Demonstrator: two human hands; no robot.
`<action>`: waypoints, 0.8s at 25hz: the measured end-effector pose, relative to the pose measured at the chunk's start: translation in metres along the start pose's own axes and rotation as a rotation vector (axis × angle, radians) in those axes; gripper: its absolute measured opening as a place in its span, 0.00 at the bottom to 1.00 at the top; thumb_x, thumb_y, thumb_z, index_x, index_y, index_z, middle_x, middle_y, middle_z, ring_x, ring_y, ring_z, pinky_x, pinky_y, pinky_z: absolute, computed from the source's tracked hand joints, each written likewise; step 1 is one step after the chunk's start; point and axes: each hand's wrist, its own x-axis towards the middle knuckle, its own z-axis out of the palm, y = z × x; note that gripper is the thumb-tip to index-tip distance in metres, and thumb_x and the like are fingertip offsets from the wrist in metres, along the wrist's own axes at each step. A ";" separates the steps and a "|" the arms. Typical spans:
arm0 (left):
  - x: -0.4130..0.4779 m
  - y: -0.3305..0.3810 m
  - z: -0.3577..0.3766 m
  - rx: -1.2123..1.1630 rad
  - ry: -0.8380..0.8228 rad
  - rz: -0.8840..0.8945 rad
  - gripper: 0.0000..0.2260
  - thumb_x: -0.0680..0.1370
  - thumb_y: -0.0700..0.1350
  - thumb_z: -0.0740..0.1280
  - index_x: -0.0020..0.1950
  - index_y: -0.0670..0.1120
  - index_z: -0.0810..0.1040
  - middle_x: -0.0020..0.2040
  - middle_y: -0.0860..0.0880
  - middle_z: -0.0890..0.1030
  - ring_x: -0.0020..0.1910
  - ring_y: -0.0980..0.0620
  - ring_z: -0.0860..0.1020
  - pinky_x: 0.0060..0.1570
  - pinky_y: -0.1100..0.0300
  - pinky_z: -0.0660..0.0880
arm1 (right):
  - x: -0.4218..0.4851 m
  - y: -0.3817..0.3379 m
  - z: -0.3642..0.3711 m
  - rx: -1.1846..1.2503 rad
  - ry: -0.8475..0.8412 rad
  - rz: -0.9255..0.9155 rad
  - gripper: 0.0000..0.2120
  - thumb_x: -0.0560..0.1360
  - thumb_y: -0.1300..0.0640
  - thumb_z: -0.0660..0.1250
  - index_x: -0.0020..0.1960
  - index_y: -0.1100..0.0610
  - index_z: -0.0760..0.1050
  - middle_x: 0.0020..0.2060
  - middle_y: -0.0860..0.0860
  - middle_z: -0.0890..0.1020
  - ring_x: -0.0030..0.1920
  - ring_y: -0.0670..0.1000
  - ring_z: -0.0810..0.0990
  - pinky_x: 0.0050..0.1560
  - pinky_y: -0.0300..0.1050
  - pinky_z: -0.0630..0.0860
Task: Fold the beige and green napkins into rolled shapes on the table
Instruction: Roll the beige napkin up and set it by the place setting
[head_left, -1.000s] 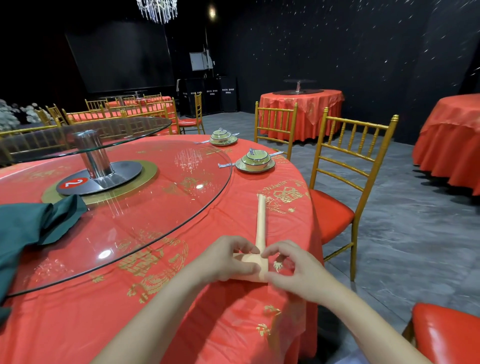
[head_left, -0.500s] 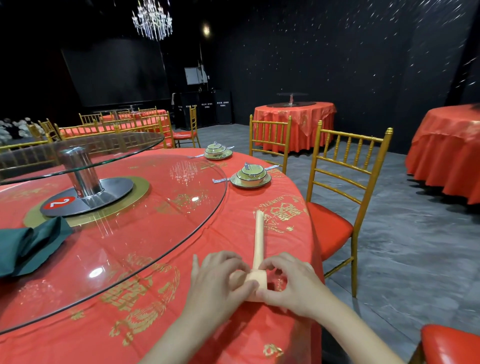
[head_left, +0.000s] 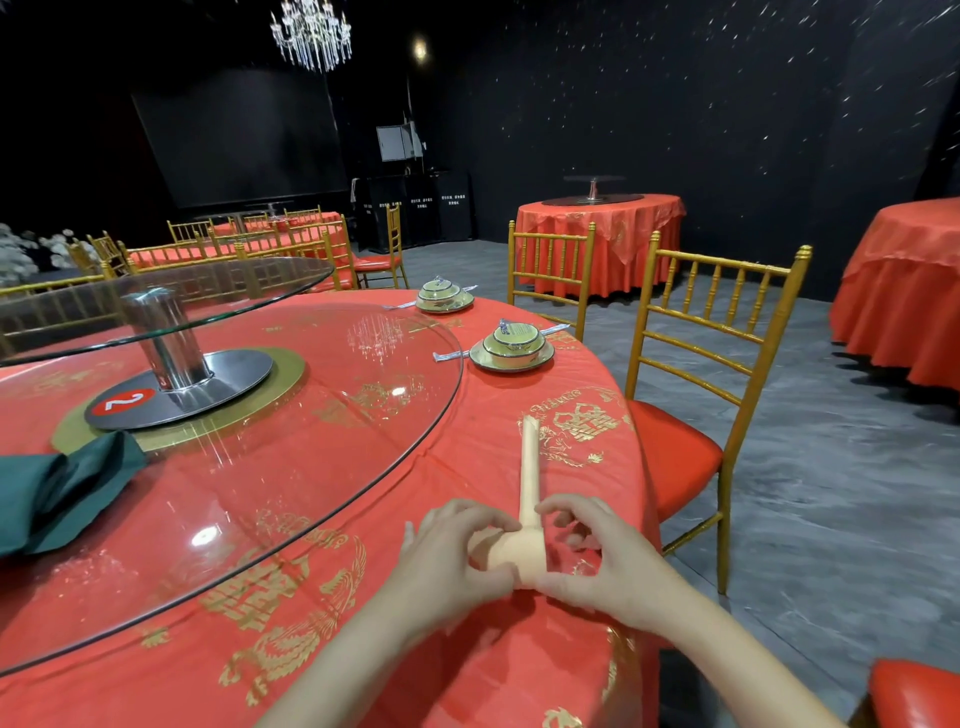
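A beige napkin (head_left: 531, 470), rolled into a long narrow tube, lies on the red tablecloth (head_left: 467, 415) pointing away from me. Its near end is wound into a thicker roll. My left hand (head_left: 452, 551) grips that thick roll from the left, fingers curled over it. My right hand (head_left: 597, 556) pinches the same roll from the right, thumb under and fingers on top. A green napkin (head_left: 57, 488) lies loosely crumpled on the glass turntable at the far left, apart from both hands.
A large glass turntable (head_left: 291, 457) covers the table's middle, with a metal post and a raised glass tier (head_left: 171, 296). Two covered bowls on saucers (head_left: 511, 345) sit at the far edge. Gold chairs with red seats (head_left: 701, 374) stand to the right.
The camera has tilted up a little. Both hands have kept winding the near end of the beige napkin, which now forms a thicker roll between them.
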 end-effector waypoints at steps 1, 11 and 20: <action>0.004 -0.002 0.000 -0.021 -0.010 -0.004 0.16 0.56 0.64 0.59 0.43 0.73 0.69 0.55 0.62 0.72 0.59 0.58 0.68 0.67 0.41 0.59 | 0.000 0.000 0.001 -0.038 0.006 -0.021 0.25 0.59 0.36 0.71 0.54 0.30 0.67 0.51 0.37 0.71 0.50 0.39 0.74 0.59 0.44 0.71; 0.001 -0.006 0.014 0.095 0.255 0.098 0.21 0.65 0.64 0.59 0.57 0.65 0.74 0.58 0.64 0.66 0.63 0.62 0.63 0.71 0.43 0.51 | 0.021 0.002 -0.008 -0.057 0.039 0.085 0.16 0.60 0.41 0.70 0.48 0.36 0.74 0.45 0.42 0.74 0.45 0.41 0.75 0.55 0.45 0.73; 0.027 -0.007 0.008 0.052 0.150 -0.001 0.26 0.57 0.66 0.57 0.53 0.64 0.73 0.55 0.62 0.70 0.60 0.56 0.67 0.65 0.48 0.61 | 0.031 0.002 -0.013 -0.111 0.056 0.043 0.19 0.64 0.40 0.71 0.52 0.35 0.69 0.48 0.38 0.72 0.47 0.38 0.74 0.56 0.43 0.69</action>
